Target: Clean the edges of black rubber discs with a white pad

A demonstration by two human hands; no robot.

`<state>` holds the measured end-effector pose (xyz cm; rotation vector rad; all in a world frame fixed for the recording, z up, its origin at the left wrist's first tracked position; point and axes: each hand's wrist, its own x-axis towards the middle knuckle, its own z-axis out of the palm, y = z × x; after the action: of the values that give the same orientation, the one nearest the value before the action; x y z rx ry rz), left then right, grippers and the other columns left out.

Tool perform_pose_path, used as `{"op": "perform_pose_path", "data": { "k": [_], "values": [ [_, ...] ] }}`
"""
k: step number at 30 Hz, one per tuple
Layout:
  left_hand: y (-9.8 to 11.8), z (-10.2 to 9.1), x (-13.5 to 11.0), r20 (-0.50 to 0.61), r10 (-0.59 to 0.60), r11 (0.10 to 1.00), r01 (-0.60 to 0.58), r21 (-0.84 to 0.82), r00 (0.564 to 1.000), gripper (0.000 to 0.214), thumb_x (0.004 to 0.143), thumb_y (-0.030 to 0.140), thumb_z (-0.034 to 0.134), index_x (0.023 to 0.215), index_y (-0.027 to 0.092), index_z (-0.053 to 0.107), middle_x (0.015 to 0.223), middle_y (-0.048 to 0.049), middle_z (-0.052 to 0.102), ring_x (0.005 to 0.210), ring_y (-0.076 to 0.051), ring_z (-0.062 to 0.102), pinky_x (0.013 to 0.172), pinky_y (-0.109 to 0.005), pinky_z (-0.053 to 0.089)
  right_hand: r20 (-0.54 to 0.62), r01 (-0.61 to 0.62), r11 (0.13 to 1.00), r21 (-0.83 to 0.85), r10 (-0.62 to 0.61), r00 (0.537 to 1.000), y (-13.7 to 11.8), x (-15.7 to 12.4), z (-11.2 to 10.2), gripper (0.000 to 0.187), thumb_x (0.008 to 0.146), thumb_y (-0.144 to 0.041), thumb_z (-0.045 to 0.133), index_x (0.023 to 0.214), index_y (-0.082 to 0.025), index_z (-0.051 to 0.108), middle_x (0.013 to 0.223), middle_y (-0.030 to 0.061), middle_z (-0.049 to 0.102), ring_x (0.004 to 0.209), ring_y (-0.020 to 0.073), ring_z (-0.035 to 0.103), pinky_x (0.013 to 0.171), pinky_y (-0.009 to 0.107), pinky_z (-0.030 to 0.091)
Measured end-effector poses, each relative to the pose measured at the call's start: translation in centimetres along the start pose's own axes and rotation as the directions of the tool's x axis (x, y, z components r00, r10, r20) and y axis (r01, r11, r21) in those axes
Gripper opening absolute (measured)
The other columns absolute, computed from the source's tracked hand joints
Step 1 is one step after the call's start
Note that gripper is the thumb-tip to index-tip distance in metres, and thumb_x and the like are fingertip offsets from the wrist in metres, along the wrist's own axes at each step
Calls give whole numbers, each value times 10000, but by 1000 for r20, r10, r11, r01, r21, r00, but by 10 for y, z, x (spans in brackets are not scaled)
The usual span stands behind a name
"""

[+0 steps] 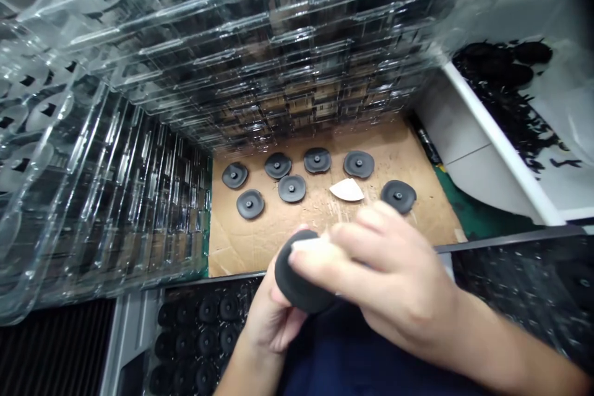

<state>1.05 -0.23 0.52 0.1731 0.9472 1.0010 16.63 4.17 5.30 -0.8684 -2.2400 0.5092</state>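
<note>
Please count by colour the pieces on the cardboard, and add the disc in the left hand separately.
Dark discs on the cardboard: 7
White piece on the cardboard: 1
Held dark disc, in the left hand: 1
Total: 9

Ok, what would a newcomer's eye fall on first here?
Probably the clear trays, stacked high behind and left of the cardboard. Next, seven black discs on it, a white piece among them. In front, the left hand holds another disc, the right hand over it.

Discs [292, 189] on cardboard [245, 244]; tray stacks [297, 37] behind, left.
</note>
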Motion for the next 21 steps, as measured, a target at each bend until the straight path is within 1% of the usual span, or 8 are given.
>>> {"op": "perform_pose_path", "data": {
  "k": [2,3,6,9,11,14,19,21],
  "values": [
    [2,5,-4,30,-37,999,37,2,999,423,596,229,781,1008,213,685,1013,-43,708,1004,-257,626,928,-347,466,50,149,985,92,-154,987,11,10,2,354,919,-119,352,910,-207,695,621,7,540,599,148,428,592,298,347],
    [4,6,-6,45,-53,999,54,-6,998,414,586,233,790,988,205,693,980,-40,712,958,-246,642,899,-331,479,54,153,982,114,-160,986,18,12,4,350,918,-128,354,929,-207,695,635,11,553,606,149,441,602,300,360],
    [6,3,-9,95,-96,990,105,-89,991,468,525,284,831,972,249,695,977,-9,710,894,-212,664,820,-287,500,-37,-86,990,113,91,995,37,-1,15,279,913,-156,407,1012,-165,668,820,59,648,741,167,542,691,320,419],
    [3,-7,-8,167,-91,979,119,-167,982,466,544,300,822,989,281,685,1017,-1,706,908,-214,669,813,-285,504,-13,-374,907,196,384,923,51,-35,39,243,915,-183,447,1066,-182,638,970,60,674,854,162,598,747,295,460],
    [0,-14,-6,206,-72,975,112,-191,976,443,571,293,808,995,276,682,1029,-8,708,909,-210,672,817,-282,503,71,-448,869,210,444,893,59,-57,57,233,901,-192,466,1030,-190,661,885,44,690,778,152,621,690,271,483],
    [-1,-16,-3,231,-80,971,128,-200,970,410,588,291,797,982,275,683,1032,-7,710,940,-211,665,824,-278,501,133,-440,874,207,421,897,67,-72,71,210,863,-184,508,938,-196,704,727,19,685,655,149,624,614,259,492],
    [1,-8,-2,223,-104,981,137,-135,969,442,587,284,801,1010,253,679,1014,-13,711,872,-197,675,826,-282,497,-50,-456,866,204,474,879,42,-38,34,257,905,-179,467,1106,-214,623,1041,42,671,871,153,613,735,271,477],
    [-1,-8,-2,203,-92,989,114,-99,975,444,556,334,815,969,223,696,967,-17,718,872,-201,668,827,-285,499,-98,-246,946,210,271,958,23,-20,17,284,899,-129,459,1118,-223,615,964,23,683,792,136,604,717,268,459]
  ]
}}
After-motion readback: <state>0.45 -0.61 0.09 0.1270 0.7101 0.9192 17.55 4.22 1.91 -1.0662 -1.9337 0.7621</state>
